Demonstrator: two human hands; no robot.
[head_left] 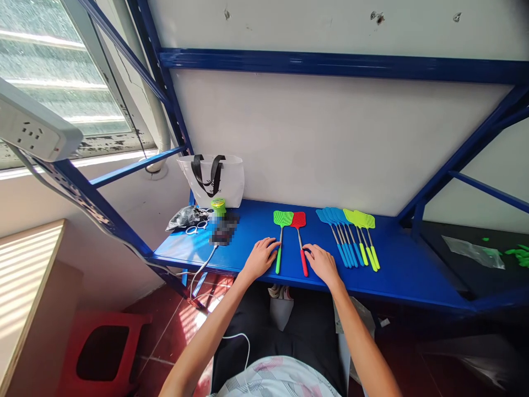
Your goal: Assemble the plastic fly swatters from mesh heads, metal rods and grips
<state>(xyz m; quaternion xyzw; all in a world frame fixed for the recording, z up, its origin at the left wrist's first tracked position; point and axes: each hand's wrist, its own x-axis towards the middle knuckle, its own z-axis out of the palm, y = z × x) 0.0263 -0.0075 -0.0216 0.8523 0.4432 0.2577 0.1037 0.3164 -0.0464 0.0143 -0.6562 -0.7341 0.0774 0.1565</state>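
On the blue table (256, 220) a green fly swatter (283, 219) and a red fly swatter (298, 220) lie side by side, their heads touching. My left hand (261, 256) is at the green handle, fingers bent and close together; whether they grip it is unclear. My right hand (321, 261) rests beside the red handle with its fingers apart, fingertips near it. To the right lie several blue swatters (336, 216) and several yellow-green swatters (363, 219), fanned in an overlapping row with handles toward me.
A white bag (231, 179), a green tin (218, 206), scissors (196, 227), a dark plastic bag (184, 218) and a blurred dark object with a white cable (206, 262) occupy the table's left. Blue frame bars (458, 149) rise at both ends. A red stool (136, 336) stands lower left.
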